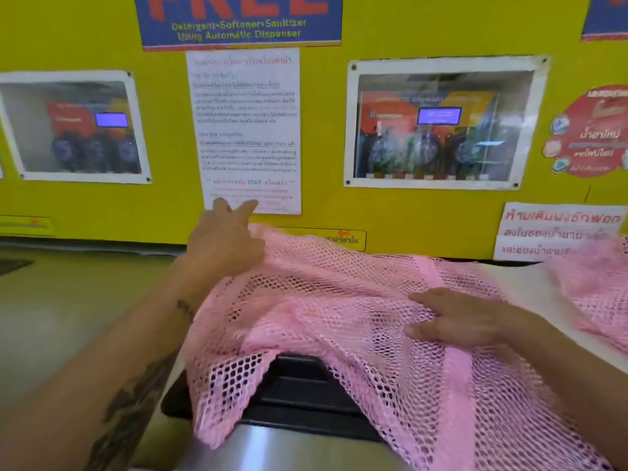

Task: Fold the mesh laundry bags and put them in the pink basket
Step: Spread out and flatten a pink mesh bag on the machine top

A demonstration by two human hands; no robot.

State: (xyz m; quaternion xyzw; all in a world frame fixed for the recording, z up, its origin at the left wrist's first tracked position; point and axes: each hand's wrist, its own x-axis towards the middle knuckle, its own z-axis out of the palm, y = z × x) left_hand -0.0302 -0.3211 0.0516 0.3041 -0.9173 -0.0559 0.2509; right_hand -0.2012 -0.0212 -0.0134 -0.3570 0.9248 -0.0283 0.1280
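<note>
A big pink mesh laundry bag with open holes (339,321) lies spread over the white tabletop (530,283), and its near edge hangs down over a black part of the machine (299,392) in front. The left hand (224,243) is at the far left corner of the bag, with the edge pinched up and a finger or two poking out toward the yellow wall (102,205); how the rest of its fingers lie, I cannot tell. It looks like this hand is lifting the corner so it can be pulled over for a fold. The right hand (465,317) lies flat on the middle of the bag with its fingers (424,300) straight and close together, likely to keep the net from sliding while the corner moves. Another pink mesh bag (598,290) sits at the right edge, waiting. The pink basket is not in view, so folding comes first.
</note>
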